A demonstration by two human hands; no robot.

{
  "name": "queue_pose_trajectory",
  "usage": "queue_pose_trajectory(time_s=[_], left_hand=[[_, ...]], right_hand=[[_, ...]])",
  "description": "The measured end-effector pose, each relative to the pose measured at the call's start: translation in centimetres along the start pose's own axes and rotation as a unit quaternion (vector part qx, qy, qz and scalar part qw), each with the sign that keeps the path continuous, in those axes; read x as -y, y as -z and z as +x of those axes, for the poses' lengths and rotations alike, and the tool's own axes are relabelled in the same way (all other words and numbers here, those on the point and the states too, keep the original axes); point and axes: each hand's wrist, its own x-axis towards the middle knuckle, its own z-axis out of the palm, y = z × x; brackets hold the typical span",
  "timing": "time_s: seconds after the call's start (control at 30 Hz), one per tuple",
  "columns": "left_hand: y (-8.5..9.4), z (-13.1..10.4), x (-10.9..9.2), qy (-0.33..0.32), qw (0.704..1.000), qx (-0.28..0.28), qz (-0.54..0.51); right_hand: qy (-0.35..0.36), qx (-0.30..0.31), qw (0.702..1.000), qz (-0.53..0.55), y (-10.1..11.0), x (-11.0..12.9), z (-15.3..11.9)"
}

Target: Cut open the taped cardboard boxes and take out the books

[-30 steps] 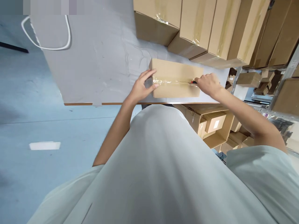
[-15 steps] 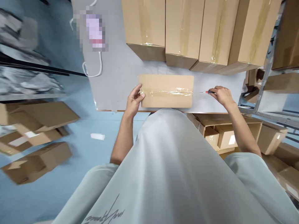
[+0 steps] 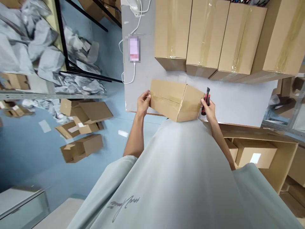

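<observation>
- Several opened cartons (image 3: 82,127) on the floor, far left; we don't touch them.
- Left hand (image 3: 144,101): we pinch the carton's left end, thumb on the near side.
- Carton (image 3: 168,87): between our hands, at the near edge of the table (image 3: 238,101), turned and tilted, taped end showing, near corner overhanging towards our shirt (image 3: 176,165). We can't tell if its underside rests on the table.
- Right hand (image 3: 210,109): narrow, fingertips at the carton's right end, the cutter (image 3: 206,101) tucked in the same grip, standing up. We can't tell if its blade is out.
- Behind, centre to right: four taped boxes (image 3: 209,38) in a row.
- Doing it well, we judge: steady the left end, turn slowly, keep the cutter's tip off our fingers and shirt, sheathe any bare blade.
- Versus half a second ago: carton lay flat and square, right hand well apart, blade showing; now it's swung round and we have both ends.
</observation>
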Motion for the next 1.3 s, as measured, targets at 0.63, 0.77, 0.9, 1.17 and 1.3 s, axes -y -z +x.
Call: queue_pose_trajectory(time_s=[0.63,0.77,0.9,1.17,1.3], left_hand=[[-2.7,2.0,-8.2,-0.202,0.958,0.204,-0.026],[-1.2,2.1,-12.2,-0.258,0.936,0.241,-0.011],[-1.3,2.6,-13.1,-0.278,0.92,0.275,-0.01],[-1.2,3.8,-13.2,-0.288,0.909,0.303,0.002],[-1.1,3.6,-13.9,-0.267,0.916,0.301,0.01]], right_hand=[[0.227,-0.18,0.823,-0.489,-4.2,10.4,-4.8],[0.202,-0.233,0.797,-0.52,-3.7,11.5,-6.3],[0.16,-0.228,0.823,-0.495,-4.8,13.7,-10.8],[0.083,0.011,0.895,-0.437,-14.4,14.7,-17.1],[0.09,-0.003,0.888,-0.451,-16.4,14.8,-16.3]])
